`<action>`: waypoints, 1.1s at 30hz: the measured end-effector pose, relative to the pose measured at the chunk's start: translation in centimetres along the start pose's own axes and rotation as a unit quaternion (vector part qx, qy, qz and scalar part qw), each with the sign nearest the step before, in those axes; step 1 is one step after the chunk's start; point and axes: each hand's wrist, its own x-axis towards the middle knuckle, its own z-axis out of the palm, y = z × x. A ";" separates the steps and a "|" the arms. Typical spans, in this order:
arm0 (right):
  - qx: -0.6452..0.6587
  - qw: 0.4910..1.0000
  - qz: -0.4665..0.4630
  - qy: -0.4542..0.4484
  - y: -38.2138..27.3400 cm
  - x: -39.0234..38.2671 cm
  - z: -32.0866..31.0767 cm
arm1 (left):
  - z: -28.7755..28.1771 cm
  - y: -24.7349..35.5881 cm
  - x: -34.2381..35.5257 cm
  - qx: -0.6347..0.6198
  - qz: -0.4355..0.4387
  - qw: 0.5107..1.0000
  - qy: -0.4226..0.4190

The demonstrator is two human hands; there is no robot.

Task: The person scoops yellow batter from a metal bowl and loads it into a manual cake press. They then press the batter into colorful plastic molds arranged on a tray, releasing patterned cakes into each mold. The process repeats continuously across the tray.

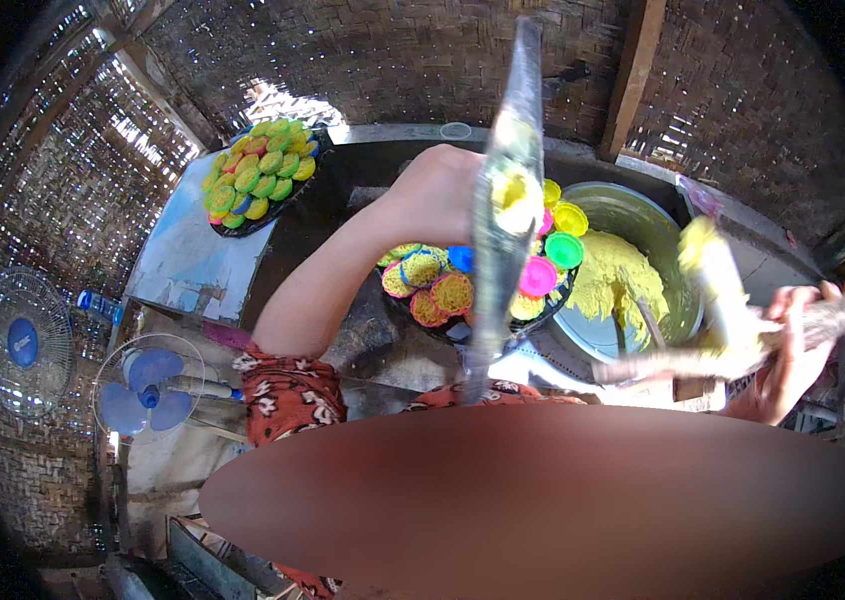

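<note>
My left hand (443,190) is closed around a long, shiny metal press piece (518,110), held upright; its fingers are partly hidden behind it. A round opening in the piece is filled with yellow dough (515,198). At the right, my right hand (798,335) grips a wooden plunger (668,366), a rough crossbar with a pale cylinder whose end is smeared with dough. Between them sits a metal basin (678,225) of yellow dough with a stirring stick (651,325) stuck in it. Beneath the press piece are small coloured plastic cups (539,277), several bearing yellow strands.
On the pale blue tabletop (205,270) at the far left, a black tray holds a heap of green, yellow and red strand-covered cups (265,168). Two fans, one blue-bladed (151,385), stand at the left near a blue bottle (100,305). Woven walls (393,60) surround the work area.
</note>
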 end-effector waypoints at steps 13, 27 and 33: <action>0.106 0.993 -0.009 -0.048 7.1 -1.9 13.6 | 2.8 0.7 -2.2 -0.583 0.218 0.704 0.342; -0.186 0.887 -0.064 -0.417 17.2 -2.4 28.0 | 4.8 0.0 -22.2 -0.556 0.140 0.487 0.659; -0.250 0.839 -0.080 -0.477 17.8 -2.8 30.8 | 6.2 0.2 -25.5 -0.509 0.095 0.461 0.721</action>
